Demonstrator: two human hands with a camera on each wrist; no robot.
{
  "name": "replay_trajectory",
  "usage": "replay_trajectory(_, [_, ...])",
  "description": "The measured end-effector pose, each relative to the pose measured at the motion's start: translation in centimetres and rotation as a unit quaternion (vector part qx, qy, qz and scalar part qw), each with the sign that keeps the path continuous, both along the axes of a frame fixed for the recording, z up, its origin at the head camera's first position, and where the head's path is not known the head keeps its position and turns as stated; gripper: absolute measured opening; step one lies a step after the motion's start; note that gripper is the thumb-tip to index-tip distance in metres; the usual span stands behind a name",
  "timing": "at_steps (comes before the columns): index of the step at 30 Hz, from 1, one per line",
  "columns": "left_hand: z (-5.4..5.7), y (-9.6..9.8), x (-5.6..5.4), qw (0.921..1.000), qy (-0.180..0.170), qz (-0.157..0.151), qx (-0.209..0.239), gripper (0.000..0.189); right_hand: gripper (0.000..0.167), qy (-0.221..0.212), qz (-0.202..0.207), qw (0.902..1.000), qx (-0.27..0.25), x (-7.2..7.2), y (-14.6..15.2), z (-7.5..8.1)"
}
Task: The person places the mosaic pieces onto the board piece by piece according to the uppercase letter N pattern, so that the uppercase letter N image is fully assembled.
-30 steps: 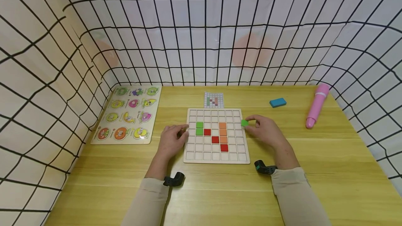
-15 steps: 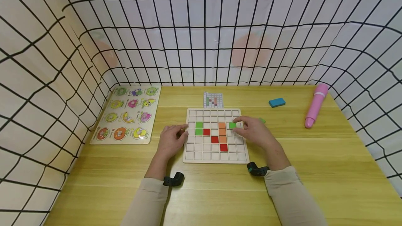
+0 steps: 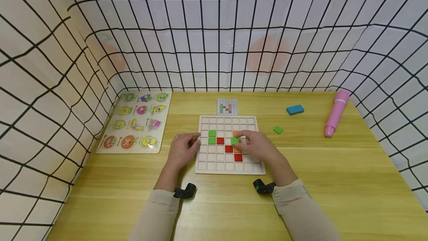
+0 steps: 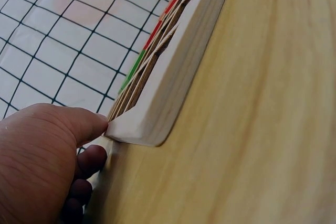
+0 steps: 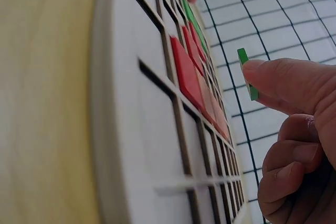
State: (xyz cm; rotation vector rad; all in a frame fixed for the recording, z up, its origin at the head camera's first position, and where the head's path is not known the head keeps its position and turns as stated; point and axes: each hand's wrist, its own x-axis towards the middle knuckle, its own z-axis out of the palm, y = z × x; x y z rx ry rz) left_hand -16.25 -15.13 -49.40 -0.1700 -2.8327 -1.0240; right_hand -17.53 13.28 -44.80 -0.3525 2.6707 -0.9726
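My right hand (image 3: 259, 146) pinches a green square tile (image 3: 234, 141) between thumb and index finger, above the wooden grid board (image 3: 204, 166). In the right wrist view that tile (image 5: 248, 74) is clear of the board, edge-on. Two green tiles (image 3: 212, 137) sit in cells at the left. Three red tiles (image 3: 229, 148) form a diagonal, and a column of orange tiles (image 3: 235, 133) is partly covered by the right hand. My left hand (image 3: 183, 150) rests at the board's left edge, its thumb and index fingertips touching it; in the left wrist view a fingertip presses the board's corner (image 4: 136, 129).
Behind the board lies a small printed pattern card (image 3: 227, 107). To the right are a loose green tile (image 3: 278, 129), a blue block (image 3: 295, 109) and a pink pen-shaped object (image 3: 337, 113). A fruit puzzle board (image 3: 160, 122) lies left. Black wire mesh (image 3: 219, 40) surrounds the table.
My right hand has carried the green tile leftward from the board's right edge to over the orange column, uncovering the loose green tile on the table. The left hand has stayed put.
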Motion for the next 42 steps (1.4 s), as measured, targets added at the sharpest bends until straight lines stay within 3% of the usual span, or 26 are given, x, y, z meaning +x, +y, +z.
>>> replay_trajectory(5, [0.0,0.0,0.0,1.0000,-0.003,0.002,-0.001,0.032,0.028,0.025,0.020,0.9995,0.005,0.2,-1.3,-0.5])
replay_trajectory(12, [0.0,0.0,-0.1,1.0000,-0.004,0.003,-0.004,0.032,0.028,0.023,0.018,0.9996,-0.003,0.8,-3.6,-0.6])
replay_trajectory(27, [0.2,0.1,0.0,0.9999,-0.013,0.005,-0.004,0.032,0.025,0.088,0.057,0.9932,0.051,1.3,-7.1,-0.9])
replay_trajectory(42, [0.1,0.0,0.0,0.9999,-0.015,0.004,-0.003,0.034,0.028,0.069,0.064,0.9927,0.075,0.9,-7.8,-0.9])
